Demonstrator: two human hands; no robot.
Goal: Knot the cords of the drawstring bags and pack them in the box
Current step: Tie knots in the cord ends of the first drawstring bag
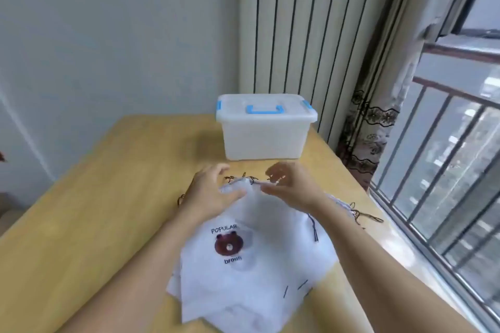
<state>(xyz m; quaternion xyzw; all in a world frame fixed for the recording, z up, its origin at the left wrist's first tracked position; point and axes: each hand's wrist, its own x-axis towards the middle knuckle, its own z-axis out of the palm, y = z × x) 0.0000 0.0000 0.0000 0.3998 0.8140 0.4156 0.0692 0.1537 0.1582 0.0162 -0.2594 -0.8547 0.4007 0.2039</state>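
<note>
Nearest the camera, a stack of white drawstring bags (251, 278) lies on the wooden table (94, 224), the top one printed with a brown bear and the word POPULAR. The bags lie flat, mouths at twelve o'clock, which probably keeps the cords within easy reach.

Just beyond the print, the left hand (211, 194) presses its thumb on the gathered top hem of the uppermost bag, the other fingers loosely spread above it — likely pinning the cloth. At one o'clock from it, the right hand (290, 184) has its fingers curled; it seems to pinch the dark cord (253, 180) at the bag's mouth, though blur hides the exact grip. More cord ends (364, 216) trail off at three o'clock.

Farthest, at twelve o'clock, the translucent box (265, 138) waits with its blue-handled lid (265, 108) shut — no bag looks packed yet.
</note>
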